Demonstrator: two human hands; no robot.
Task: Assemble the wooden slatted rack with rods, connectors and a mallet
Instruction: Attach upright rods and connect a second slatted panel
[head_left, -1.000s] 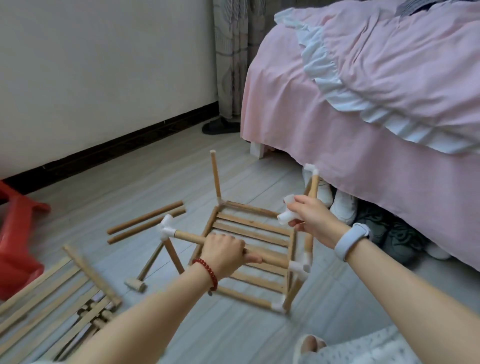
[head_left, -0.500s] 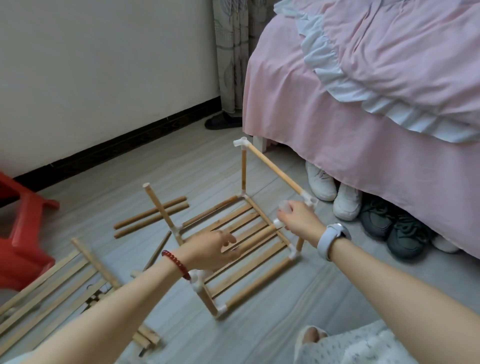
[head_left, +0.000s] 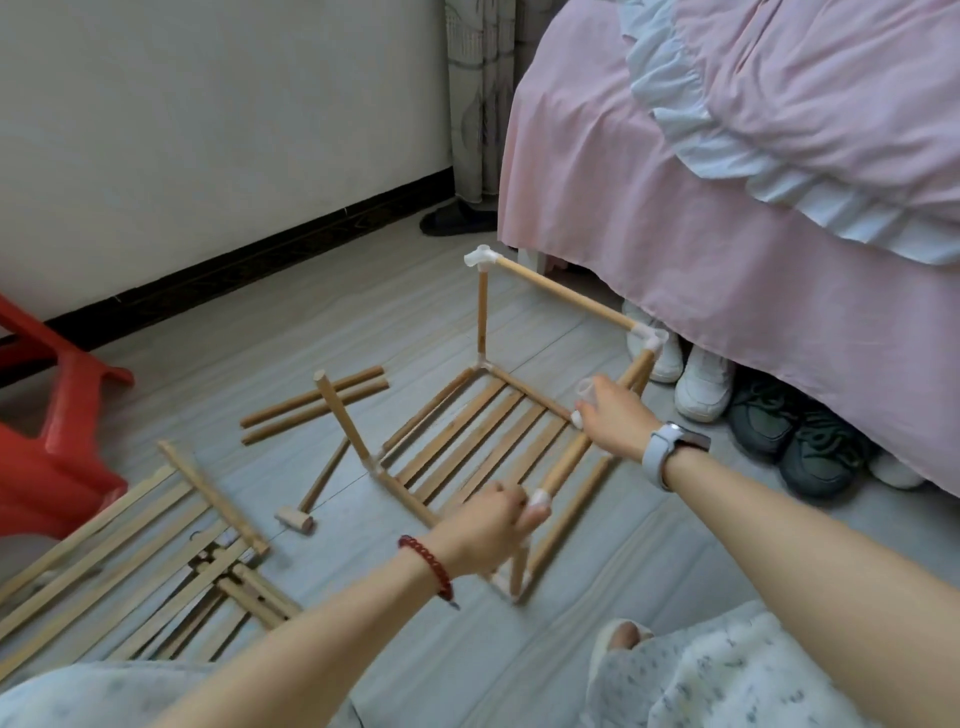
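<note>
Both hands (head_left: 491, 525) on rack (head_left: 467, 436)

red stool (head_left: 57, 415) cut off at left.

A single head-worn view is given, aimed forward and down, close over the grey plank floor (head_left: 322, 332).
</note>
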